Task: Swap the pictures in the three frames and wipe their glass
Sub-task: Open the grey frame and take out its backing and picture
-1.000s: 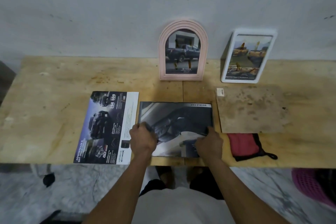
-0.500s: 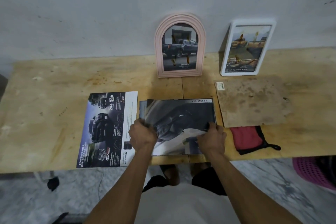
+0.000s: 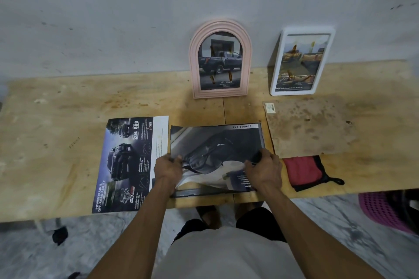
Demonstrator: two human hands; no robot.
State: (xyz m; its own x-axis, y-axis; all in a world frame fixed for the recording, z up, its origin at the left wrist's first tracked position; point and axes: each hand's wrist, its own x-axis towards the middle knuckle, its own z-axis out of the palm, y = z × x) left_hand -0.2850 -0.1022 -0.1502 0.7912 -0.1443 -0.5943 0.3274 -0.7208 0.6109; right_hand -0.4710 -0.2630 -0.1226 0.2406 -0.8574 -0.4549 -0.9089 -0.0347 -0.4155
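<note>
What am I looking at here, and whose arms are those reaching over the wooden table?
There is no machine here: a person wears a camera on the head, looking forward and down, so the arms are the person's own. The left hand and right hand each grip a side of a dark car picture, whose near edge is lifted off a flat dark frame lying under it on the wooden table. To the left lies a printed car poster. To the right lie a stained brown backing board and a folded red cloth. At the back, a pink arched frame and a white frame lean against the wall, each with a car picture inside.
</note>
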